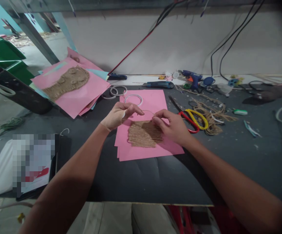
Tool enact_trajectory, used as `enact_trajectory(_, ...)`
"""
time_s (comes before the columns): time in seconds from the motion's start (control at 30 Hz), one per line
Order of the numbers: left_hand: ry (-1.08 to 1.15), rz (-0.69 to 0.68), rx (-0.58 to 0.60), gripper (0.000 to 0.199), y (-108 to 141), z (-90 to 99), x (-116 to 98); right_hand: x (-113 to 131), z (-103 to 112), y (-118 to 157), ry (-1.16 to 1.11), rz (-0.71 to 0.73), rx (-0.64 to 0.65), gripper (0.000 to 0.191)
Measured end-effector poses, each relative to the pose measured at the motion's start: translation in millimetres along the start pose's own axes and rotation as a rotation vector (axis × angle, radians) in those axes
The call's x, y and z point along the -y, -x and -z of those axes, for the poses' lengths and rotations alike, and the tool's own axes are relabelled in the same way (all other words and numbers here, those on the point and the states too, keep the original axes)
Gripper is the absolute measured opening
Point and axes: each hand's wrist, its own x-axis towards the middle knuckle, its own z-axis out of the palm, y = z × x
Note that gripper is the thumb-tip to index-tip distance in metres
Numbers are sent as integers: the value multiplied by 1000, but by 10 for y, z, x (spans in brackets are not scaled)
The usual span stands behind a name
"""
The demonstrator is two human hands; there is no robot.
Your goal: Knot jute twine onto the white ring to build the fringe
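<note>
Pink paper sheets [126, 152] lie on the dark table, with a block of brown twine rows [144, 136] on top. My left hand [118, 116] is above the block's upper left, its fingers pinched on one end of a thin twine strand [148, 111]. Over the block's upper right, my right hand [171, 126] pinches the strand's other side between thumb and index finger. The strand arches slightly between both hands. Just behind my left hand, a white ring [133, 95] rests on the paper.
Right of the paper are scissors [191, 122] and tangled twine [212, 117]. A blue cutter [159, 84] and glue gun [193, 78] lie at the back. Pink sheets with a twine shape [92, 86] are back left, a tablet [37, 169] front left.
</note>
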Motion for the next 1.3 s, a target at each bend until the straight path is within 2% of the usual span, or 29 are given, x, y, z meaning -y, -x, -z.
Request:
enact_trajectory(0.1, -51, 51, -4, 63, -4, 8, 18, 11, 37, -4, -55, -73, -40, 15)
enact_trajectory(0.2, -83, 98, -20, 55, -9, 11, 14, -6, 61, -15, 69, -61, -72, 16)
enact_trajectory(0.37, -222, 204, -37, 37, -9, 21, 2, -76, 51, -29, 188, -43, -5, 18)
enact_trajectory(0.53, -215, 221, -15, 32, -6, 26, 77, -166, 55, -45, 295, -4, 16, 19)
enact_trajectory(0.77, -269, 223, -14, 29, -11, 34, 140, -190, 94, -50, 355, -32, 61, 22)
enact_trajectory(0.9, -317, 163, 29, 24, -30, 36, 152, -184, 83, -44, 351, -43, 77, 22)
enact_trajectory(1.0, -303, 127, 74, 23, -42, 39, 168, -194, 79, -41, 337, -25, 82, 23)
enact_trajectory(1.2, -281, 154, 64, 25, -25, 56, 198, -182, 78, -42, 329, -20, 80, 22)
enact_trajectory(1.3, -172, 179, 63, 32, -8, 57, 176, -170, 68, -36, 325, -18, 89, 22)
